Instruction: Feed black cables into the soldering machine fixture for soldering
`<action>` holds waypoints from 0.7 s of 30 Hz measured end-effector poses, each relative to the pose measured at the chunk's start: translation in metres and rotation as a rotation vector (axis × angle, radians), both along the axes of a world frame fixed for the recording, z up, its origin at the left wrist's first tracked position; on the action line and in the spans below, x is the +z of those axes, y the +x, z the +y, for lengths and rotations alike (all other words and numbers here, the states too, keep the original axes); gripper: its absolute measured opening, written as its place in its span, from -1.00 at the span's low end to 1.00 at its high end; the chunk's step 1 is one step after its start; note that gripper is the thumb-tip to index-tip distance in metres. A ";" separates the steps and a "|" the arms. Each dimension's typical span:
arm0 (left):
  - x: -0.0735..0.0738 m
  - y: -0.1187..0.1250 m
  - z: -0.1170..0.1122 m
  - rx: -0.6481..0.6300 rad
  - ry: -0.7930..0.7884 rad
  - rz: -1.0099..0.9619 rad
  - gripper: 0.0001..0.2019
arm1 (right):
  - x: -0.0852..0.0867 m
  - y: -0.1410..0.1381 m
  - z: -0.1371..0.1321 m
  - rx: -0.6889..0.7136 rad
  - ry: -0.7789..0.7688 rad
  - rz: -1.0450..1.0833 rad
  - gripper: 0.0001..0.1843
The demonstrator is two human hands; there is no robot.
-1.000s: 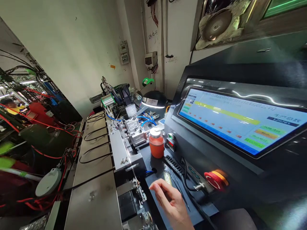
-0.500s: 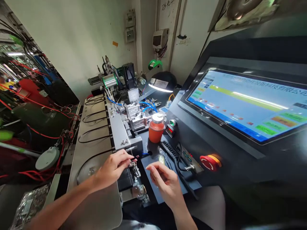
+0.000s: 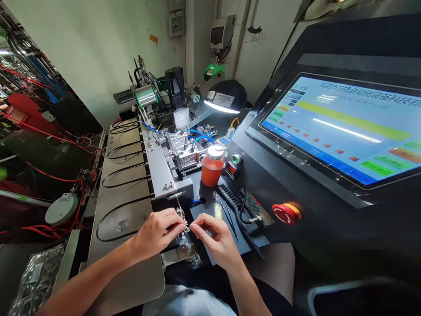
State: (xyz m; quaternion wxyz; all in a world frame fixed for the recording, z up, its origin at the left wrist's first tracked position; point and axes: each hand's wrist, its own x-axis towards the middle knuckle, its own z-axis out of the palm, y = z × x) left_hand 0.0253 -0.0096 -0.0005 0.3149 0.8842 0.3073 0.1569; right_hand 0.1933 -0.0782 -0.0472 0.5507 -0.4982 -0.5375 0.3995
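My left hand (image 3: 158, 231) and my right hand (image 3: 214, 239) meet at a small metal fixture (image 3: 183, 226) at the near end of the machine's feed track (image 3: 161, 171). Both hands pinch with fingertips close together at the fixture; what they pinch is too small to name. A thin black cable (image 3: 113, 210) loops over the steel conveyor plate (image 3: 121, 193) just left of my left hand. Tweezers (image 3: 228, 215) lie on the dark mat beside my right hand.
An orange jar with a white lid (image 3: 212, 166) stands behind the hands. A red emergency stop button (image 3: 283, 213) and a large touchscreen (image 3: 342, 127) are on the right. A lit lamp (image 3: 223, 98) and solder spool (image 3: 144, 94) stand farther back. Red wires fill the left.
My left hand came into view and reached the fixture. My right hand moved left to meet it, and the camera tilted down toward the bench.
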 end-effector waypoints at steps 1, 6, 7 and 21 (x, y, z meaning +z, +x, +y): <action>0.001 0.002 -0.002 0.034 -0.046 -0.029 -0.77 | 0.000 -0.003 -0.001 -0.070 0.046 -0.021 -0.68; 0.000 0.009 -0.014 0.189 -0.255 -0.150 -0.72 | -0.006 -0.031 -0.004 -0.431 0.342 -0.177 -0.71; -0.002 0.010 -0.016 0.207 -0.267 -0.162 -0.71 | -0.007 -0.036 -0.004 -0.479 0.377 -0.210 -0.72; -0.004 0.000 0.008 0.315 -0.138 0.157 -0.70 | -0.012 -0.006 0.000 -0.402 0.026 -0.064 -0.71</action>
